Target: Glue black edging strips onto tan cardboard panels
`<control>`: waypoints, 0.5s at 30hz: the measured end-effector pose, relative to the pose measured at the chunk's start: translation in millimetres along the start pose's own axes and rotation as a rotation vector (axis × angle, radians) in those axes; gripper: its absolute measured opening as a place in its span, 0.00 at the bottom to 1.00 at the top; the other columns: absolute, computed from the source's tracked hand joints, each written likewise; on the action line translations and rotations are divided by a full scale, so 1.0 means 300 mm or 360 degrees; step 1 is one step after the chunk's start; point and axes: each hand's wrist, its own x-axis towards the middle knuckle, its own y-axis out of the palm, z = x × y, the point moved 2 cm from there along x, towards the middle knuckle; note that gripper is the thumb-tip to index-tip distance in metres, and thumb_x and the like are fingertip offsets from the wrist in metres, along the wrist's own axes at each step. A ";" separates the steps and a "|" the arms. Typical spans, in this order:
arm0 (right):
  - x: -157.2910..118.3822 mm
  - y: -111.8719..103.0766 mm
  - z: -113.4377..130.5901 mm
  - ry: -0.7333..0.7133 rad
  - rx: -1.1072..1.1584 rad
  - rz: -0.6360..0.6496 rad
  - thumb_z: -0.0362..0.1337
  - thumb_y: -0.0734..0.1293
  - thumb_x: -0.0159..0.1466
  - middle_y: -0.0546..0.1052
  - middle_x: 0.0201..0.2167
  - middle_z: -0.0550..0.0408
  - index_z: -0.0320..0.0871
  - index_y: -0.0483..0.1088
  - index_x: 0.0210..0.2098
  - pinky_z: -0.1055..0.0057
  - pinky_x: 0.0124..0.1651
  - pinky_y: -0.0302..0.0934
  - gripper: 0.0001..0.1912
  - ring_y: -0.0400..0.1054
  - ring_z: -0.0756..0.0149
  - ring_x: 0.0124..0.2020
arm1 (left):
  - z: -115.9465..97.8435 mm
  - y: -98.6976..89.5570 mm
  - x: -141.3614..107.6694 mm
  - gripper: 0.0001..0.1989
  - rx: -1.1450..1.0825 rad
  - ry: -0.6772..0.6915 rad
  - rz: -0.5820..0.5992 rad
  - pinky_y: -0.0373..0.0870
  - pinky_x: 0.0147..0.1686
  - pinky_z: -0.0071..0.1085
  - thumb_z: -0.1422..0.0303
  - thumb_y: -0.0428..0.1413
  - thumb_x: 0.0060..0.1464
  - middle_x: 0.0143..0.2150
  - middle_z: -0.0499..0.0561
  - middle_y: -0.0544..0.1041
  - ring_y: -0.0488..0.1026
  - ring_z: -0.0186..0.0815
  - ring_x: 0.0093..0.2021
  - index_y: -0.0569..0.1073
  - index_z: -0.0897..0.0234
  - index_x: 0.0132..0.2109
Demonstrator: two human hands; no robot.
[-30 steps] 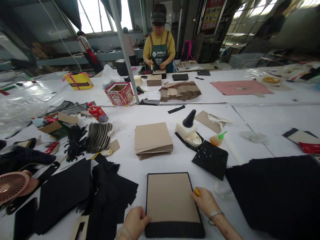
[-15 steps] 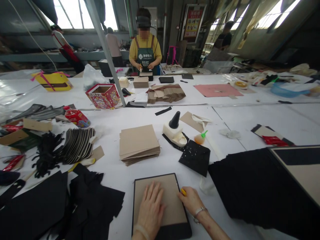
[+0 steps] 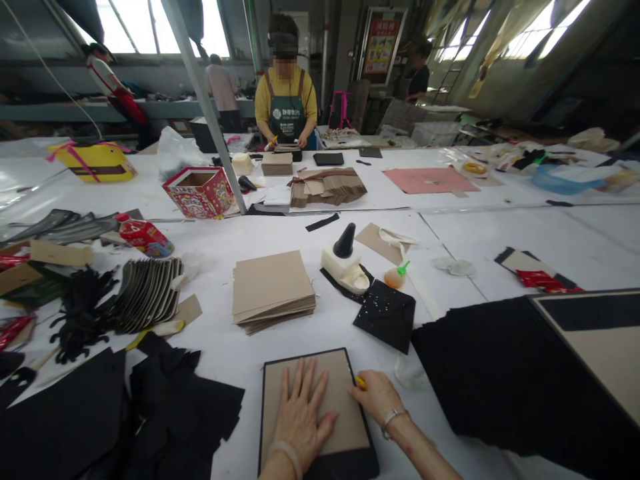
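Observation:
A grey-brown board with black edging [image 3: 345, 427] lies flat near the table's front edge. My left hand [image 3: 303, 420] presses flat on it, fingers spread. At the board's right edge, my right hand [image 3: 377, 397] is closed round a small yellow tool [image 3: 360, 383], most of it hidden by the fingers. Beyond the board sits a stack of grey-brown boards [image 3: 273, 283]. A white bottle with a black cone cap [image 3: 343, 260] stands to the right of that stack, near a speckled black piece [image 3: 386, 315].
Black sheets [image 3: 65, 417] cover the front left, and a large black stack [image 3: 480, 367] fills the right. Behind them lie curved strips [image 3: 147, 293], a red bottle [image 3: 145, 235] and a patterned box [image 3: 200, 193]. Across the table stands a person in an apron [image 3: 286, 100].
The fingers of my left hand have spread wider on the board. The view has shifted slightly, and the person opposite has lowered their hands.

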 end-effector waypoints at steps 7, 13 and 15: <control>-0.029 -0.018 0.055 -0.0299 -0.0201 -0.0140 0.27 0.63 0.53 0.63 0.59 0.57 0.51 0.56 0.58 0.70 0.39 0.62 0.34 0.70 0.61 0.44 | 0.005 0.004 -0.005 0.33 0.0004 -0.0007 -0.0056 0.46 0.58 0.61 0.49 0.44 0.55 0.68 0.49 0.44 0.41 0.51 0.66 0.41 0.47 0.64; -0.053 0.027 0.050 -0.0408 -0.0546 -0.0100 0.22 0.55 0.56 0.55 0.63 0.58 0.50 0.45 0.64 0.63 0.35 0.69 0.38 0.73 0.59 0.36 | 0.005 0.011 -0.003 0.33 -0.0104 -0.0037 -0.0022 0.44 0.59 0.62 0.49 0.44 0.55 0.68 0.49 0.42 0.39 0.51 0.66 0.41 0.47 0.64; -0.066 0.039 0.052 -0.0410 -0.0671 -0.0091 0.20 0.53 0.55 0.53 0.63 0.59 0.50 0.43 0.64 0.62 0.31 0.70 0.40 0.74 0.60 0.31 | 0.003 -0.003 -0.004 0.33 -0.0168 -0.0060 0.0017 0.43 0.59 0.63 0.49 0.44 0.55 0.68 0.49 0.40 0.39 0.51 0.66 0.40 0.46 0.64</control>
